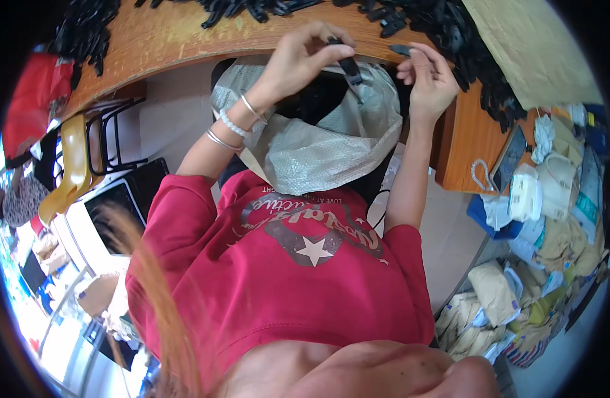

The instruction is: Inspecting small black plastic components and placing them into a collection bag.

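Over the mouth of a whitish woven sack (311, 149), my left hand (302, 63) grips a slim black plastic piece (349, 66) between thumb and fingers, its end pointing down. My right hand (432, 83) is to the right of it, pinching a small dark pointed piece (400, 50) near the table edge. The sack sits open between my body and the table, with a dark interior whose contents I cannot make out. Bracelets circle my left wrist.
A curved wooden table (165, 46) carries heaps of black plastic pieces (444, 30) along its far side and right. A phone-like device (509, 159) lies at the right edge. Packages (497, 292) pile up at right. A yellow chair (76, 162) stands at left.
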Action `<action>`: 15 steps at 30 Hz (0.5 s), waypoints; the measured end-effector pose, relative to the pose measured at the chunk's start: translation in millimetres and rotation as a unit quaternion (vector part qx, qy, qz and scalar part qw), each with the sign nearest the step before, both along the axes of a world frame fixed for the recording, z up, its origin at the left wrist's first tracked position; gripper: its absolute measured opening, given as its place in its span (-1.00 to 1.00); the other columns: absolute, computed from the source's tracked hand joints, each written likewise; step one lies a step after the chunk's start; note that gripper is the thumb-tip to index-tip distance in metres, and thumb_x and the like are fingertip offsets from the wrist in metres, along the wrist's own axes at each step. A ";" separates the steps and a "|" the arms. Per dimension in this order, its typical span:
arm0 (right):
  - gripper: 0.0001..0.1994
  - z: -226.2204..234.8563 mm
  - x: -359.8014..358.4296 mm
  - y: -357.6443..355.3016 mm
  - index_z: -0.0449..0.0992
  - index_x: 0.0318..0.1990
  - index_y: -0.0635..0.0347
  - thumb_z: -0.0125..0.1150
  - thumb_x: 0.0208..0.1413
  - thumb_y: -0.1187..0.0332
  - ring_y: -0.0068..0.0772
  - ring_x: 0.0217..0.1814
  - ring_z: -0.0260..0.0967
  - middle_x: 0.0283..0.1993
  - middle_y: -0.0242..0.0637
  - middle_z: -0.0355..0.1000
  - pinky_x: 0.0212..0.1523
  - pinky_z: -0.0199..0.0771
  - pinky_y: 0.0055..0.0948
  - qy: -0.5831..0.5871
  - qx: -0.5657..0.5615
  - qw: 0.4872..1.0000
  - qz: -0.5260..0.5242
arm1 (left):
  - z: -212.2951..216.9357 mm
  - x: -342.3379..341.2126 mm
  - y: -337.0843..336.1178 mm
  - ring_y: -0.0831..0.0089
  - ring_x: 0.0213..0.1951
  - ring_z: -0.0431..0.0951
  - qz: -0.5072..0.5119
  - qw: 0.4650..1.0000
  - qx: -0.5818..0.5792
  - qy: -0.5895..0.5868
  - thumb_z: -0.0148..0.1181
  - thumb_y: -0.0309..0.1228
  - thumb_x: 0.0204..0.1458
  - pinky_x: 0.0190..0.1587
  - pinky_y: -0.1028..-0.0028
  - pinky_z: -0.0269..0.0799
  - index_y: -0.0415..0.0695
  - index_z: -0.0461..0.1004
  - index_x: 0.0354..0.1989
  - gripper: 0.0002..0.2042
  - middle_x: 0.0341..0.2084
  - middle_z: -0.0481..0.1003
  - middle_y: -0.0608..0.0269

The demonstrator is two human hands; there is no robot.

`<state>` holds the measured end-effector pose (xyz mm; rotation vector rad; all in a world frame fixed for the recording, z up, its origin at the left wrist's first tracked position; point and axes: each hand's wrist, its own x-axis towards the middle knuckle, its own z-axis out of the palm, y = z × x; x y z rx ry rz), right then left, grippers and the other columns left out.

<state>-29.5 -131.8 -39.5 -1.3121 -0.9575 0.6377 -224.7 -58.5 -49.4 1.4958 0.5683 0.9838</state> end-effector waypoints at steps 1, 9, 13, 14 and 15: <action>-0.80 5.2 1.6 -3.5 0.52 -0.13 0.34 0.14 0.15 0.42 -0.65 -0.55 0.39 -0.49 -0.29 0.50 -0.55 0.34 -0.72 0.037 0.010 0.995 0.091 | 8.2 0.8 0.0 0.46 -0.31 0.58 -0.050 0.992 -0.099 -0.063 0.19 -0.40 0.08 -0.21 0.54 0.47 -0.22 0.34 -0.40 -0.82 -0.33 0.57 0.13; -0.84 19.7 -32.1 -16.0 0.54 -0.22 0.40 0.19 0.07 0.49 -0.52 -0.48 0.48 -0.45 -0.21 0.52 -0.44 0.48 -0.61 0.030 -0.088 0.971 0.222 | 21.8 8.7 0.2 0.75 -0.49 0.40 -0.038 0.974 -0.197 0.101 0.26 -0.34 0.05 -0.42 0.71 0.28 -0.24 0.52 -0.36 -0.81 -0.52 0.48 0.44; -0.85 10.7 -38.5 -20.3 0.55 -0.30 0.40 0.28 0.01 0.48 -0.60 -0.49 0.47 -0.48 -0.26 0.52 -0.46 0.46 -0.64 0.056 -0.060 0.986 0.145 | 39.1 8.9 -12.2 0.73 -0.48 0.42 0.009 0.978 -0.151 0.143 0.25 -0.35 0.05 -0.41 0.71 0.30 -0.26 0.54 -0.37 -0.81 -0.53 0.50 0.41; -0.85 9.8 -39.0 -20.8 0.54 -0.31 0.40 0.30 -0.01 0.48 -0.60 -0.49 0.47 -0.49 -0.26 0.52 -0.46 0.46 -0.66 0.055 -0.066 0.987 0.138 | 37.5 9.5 -10.6 0.73 -0.48 0.42 0.006 0.978 -0.151 0.143 0.25 -0.35 0.05 -0.41 0.71 0.30 -0.26 0.54 -0.37 -0.81 -0.53 0.50 0.41; -0.85 11.0 -42.2 -20.7 0.54 -0.31 0.40 0.30 -0.01 0.48 -0.60 -0.49 0.47 -0.49 -0.26 0.52 -0.46 0.46 -0.66 0.056 -0.064 0.986 0.141 | 36.4 5.9 -8.5 0.72 -0.49 0.42 0.005 0.973 -0.209 0.099 0.27 -0.35 0.03 -0.42 0.70 0.31 -0.27 0.56 -0.40 -0.80 -0.54 0.51 0.38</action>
